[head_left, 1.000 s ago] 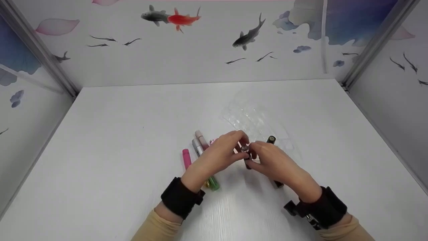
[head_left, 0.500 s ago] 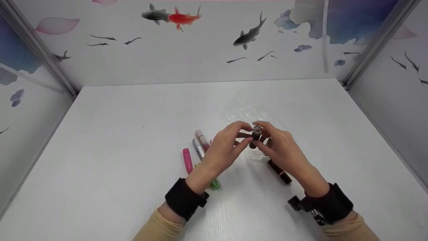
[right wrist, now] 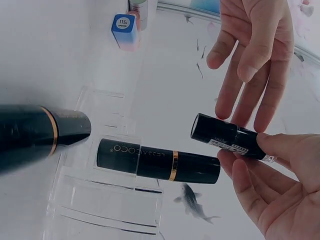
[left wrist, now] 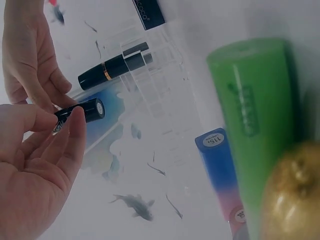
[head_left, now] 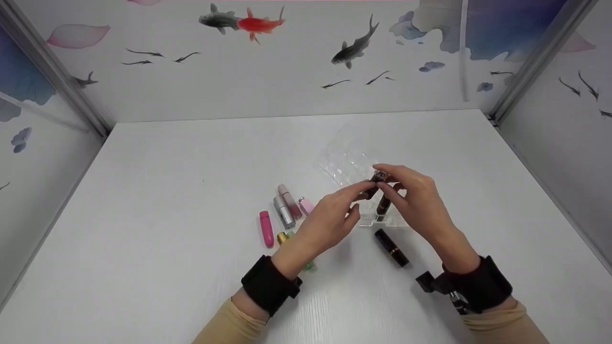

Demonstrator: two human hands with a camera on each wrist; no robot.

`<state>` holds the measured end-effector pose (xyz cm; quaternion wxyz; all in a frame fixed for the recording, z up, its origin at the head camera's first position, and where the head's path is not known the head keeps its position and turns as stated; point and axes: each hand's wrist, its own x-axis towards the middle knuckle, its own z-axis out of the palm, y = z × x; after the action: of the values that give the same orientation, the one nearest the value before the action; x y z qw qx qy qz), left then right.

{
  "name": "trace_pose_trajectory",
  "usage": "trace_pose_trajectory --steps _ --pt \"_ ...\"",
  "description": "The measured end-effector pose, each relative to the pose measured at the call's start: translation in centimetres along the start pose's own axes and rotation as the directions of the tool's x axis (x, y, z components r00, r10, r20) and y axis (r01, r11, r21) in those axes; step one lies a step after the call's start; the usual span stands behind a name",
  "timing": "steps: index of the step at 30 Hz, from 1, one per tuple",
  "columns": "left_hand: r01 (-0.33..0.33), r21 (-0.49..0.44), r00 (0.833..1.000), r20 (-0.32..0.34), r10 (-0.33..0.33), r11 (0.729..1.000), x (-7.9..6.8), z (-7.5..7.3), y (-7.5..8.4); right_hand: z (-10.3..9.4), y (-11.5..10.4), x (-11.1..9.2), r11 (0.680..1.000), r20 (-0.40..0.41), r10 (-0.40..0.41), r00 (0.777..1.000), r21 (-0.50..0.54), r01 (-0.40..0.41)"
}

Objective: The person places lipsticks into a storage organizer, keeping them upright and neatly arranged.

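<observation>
My right hand (head_left: 420,205) pinches a small black lipstick tube (right wrist: 227,136) between thumb and fingers. A clear faceted end shows on the tube, and a white label runs along its side in the right wrist view. My left hand (head_left: 325,220) reaches in from the left, its long fingers extended to the tube and its thumb apart below. Just under the hands, another black lipstick with a gold band (right wrist: 159,161) stands in a clear plastic lipstick holder (head_left: 370,221). A third black-and-gold lipstick (head_left: 392,247) lies on the table in front of the holder.
Left of my left hand lie a bright pink tube (head_left: 266,229), a silver tube (head_left: 284,211), a pale pink tube (head_left: 288,199) and a gold-capped item (head_left: 282,238). A blue lipstick (left wrist: 216,152) and green tube (left wrist: 255,115) show close up. Printed walls enclose the white table (head_left: 167,191).
Both hands have moved right and away from the body with the lipstick tube. My left thumb has come off it. The holder and the lipstick standing in it have come into view.
</observation>
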<state>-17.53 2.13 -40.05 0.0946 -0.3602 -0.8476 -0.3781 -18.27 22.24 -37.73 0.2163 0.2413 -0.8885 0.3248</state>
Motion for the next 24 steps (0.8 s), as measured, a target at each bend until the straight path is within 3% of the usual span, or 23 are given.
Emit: trace_pose_trajectory --steps 4,12,24 --pt "-0.012 0.028 1.000 0.029 0.012 1.000 0.3 0.4 0.1 -0.1 0.3 0.0 1.000 -0.025 -0.004 1.000 -0.009 0.003" --pt "0.036 0.038 0.991 0.124 -0.040 0.999 0.4 0.9 0.4 -0.1 0.9 0.1 0.999 -0.021 0.009 1.000 -0.033 -0.010" --pt "0.103 0.052 0.958 0.265 -0.113 0.993 0.2 1.5 0.2 0.2 1.3 0.3 0.997 0.026 0.037 0.999 -0.073 -0.035"
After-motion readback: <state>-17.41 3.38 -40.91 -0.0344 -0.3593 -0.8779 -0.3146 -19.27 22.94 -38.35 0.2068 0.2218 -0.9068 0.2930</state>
